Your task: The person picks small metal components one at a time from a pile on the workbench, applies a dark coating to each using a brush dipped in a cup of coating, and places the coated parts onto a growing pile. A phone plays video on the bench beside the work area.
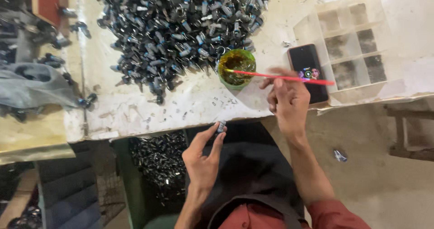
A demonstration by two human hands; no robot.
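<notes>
My left hand (pixel 202 156) pinches a small silver-and-black cylindrical part (pixel 221 126) between thumb and fingertips, just below the table's front edge. My right hand (pixel 286 101) grips a thin red brush (pixel 278 76) held almost level, with its tip resting in a green cup (pixel 237 67) of yellowish liquid. A large heap of similar dark cylindrical parts (pixel 181 25) lies on the white tabletop behind the cup.
A black phone (pixel 309 70) lies beside a clear compartment box (pixel 352 43) on the right. Below the table edge a green bin (pixel 158 165) holds more dark parts. Grey cloth (pixel 36 84) and scattered parts sit at left.
</notes>
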